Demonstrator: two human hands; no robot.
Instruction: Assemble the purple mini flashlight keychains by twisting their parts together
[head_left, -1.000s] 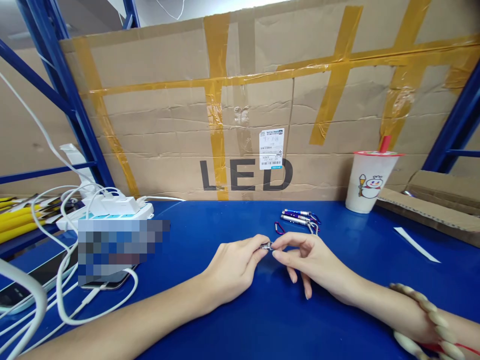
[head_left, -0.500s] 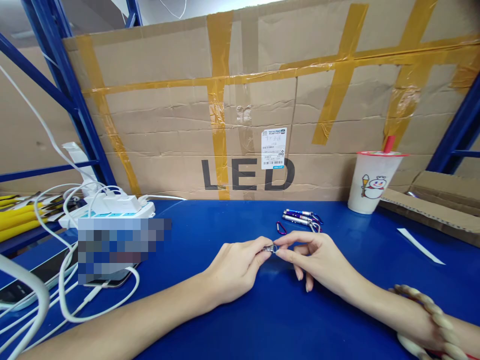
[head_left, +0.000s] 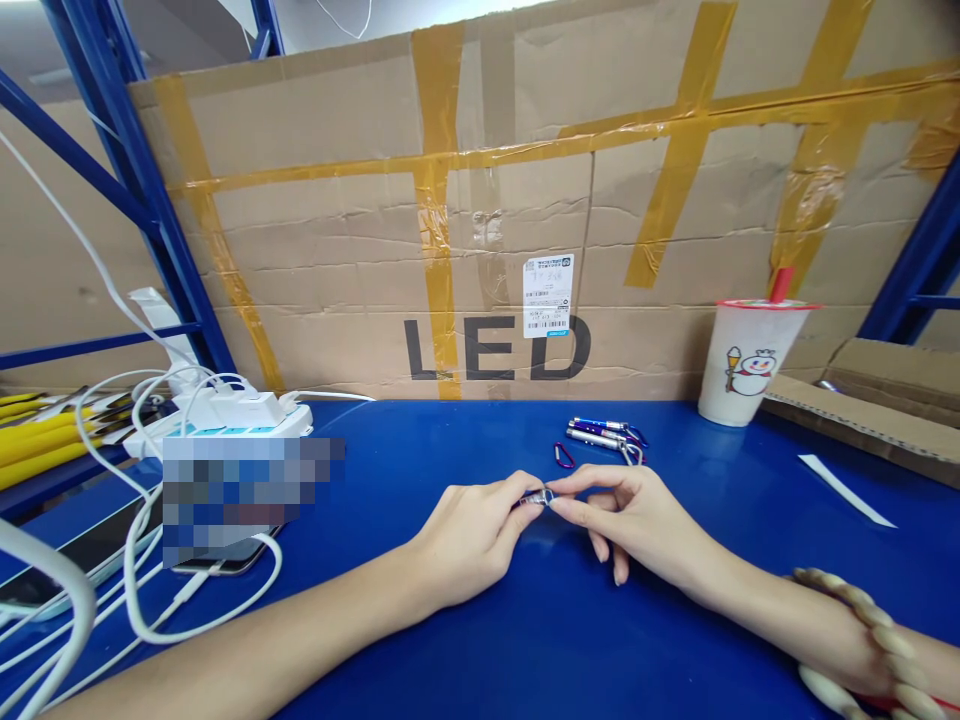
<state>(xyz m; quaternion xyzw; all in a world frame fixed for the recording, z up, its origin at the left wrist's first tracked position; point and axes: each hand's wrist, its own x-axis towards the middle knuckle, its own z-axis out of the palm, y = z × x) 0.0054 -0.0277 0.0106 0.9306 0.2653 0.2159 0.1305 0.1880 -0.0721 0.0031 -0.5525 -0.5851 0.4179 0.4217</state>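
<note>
On the near-right side of the purple clip (head_left: 558, 452), a bead bracelet (head_left: 874, 620) is circling the wrist of the right hand (head_left: 641, 520); I am seeing that hand pointing leftward, its thumb and forefinger pinching the right end of a small metal piece (head_left: 535, 497) while its lower fingers are hanging loose. On the clip's near-left side, the left hand (head_left: 472, 530) is pinching the other end between thumb and forefinger; I am not making out its remaining fingers. The piece is being held nearer than the clip and a little to its left, its long axis running roughly left to right, from one hand to the other. Neither hand is nearer, both touching it, though I am judging the left to be covering more. Just right of the clip, pen-like tools (head_left: 596, 436) are lying close together; well to its right, a cup (head_left: 750, 365) is standing; behind the clip, a cardboard panel (head_left: 337, 250) is rising.
</note>
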